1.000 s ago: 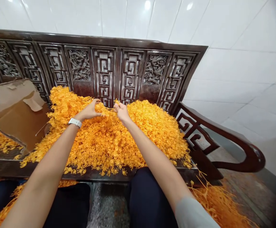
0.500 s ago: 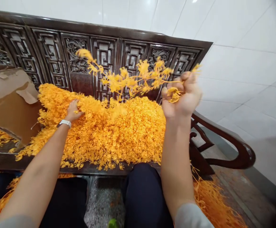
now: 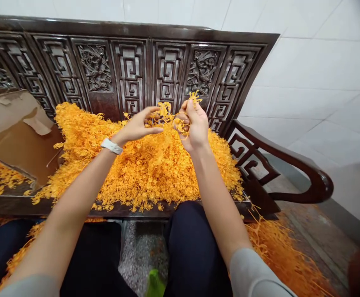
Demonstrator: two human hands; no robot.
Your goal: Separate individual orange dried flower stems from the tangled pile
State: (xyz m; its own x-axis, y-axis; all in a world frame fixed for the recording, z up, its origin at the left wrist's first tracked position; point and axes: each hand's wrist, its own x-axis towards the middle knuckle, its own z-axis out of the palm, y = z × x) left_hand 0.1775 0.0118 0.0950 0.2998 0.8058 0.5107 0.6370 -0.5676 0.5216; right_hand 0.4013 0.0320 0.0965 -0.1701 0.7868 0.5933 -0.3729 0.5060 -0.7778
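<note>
In my right hand (image 3: 195,123) are thin yellow-orange artificial flower sprigs (image 3: 165,110), pinched between curled fingers, with one tip poking up above the thumb. My left hand (image 3: 138,123) is raised just to the left of them, thumb and fingers apart; whether its fingertips touch the sprigs I cannot tell. Beneath both hands a large heap of the same orange sprigs (image 3: 143,173) spreads over the seat of a dark carved wooden bench (image 3: 155,208).
A torn cardboard piece (image 3: 22,132) stands on the seat at the left, with more orange sprigs beyond it. The bench's curved armrest (image 3: 291,169) bounds the right side. Another orange pile (image 3: 279,251) lies on the floor at the right. White tiles (image 3: 306,99) cover the wall.
My left hand has left the heap and come up and right beside the right hand. The right hand has moved left with its sprigs, and the long spray stretched between them no longer shows.
</note>
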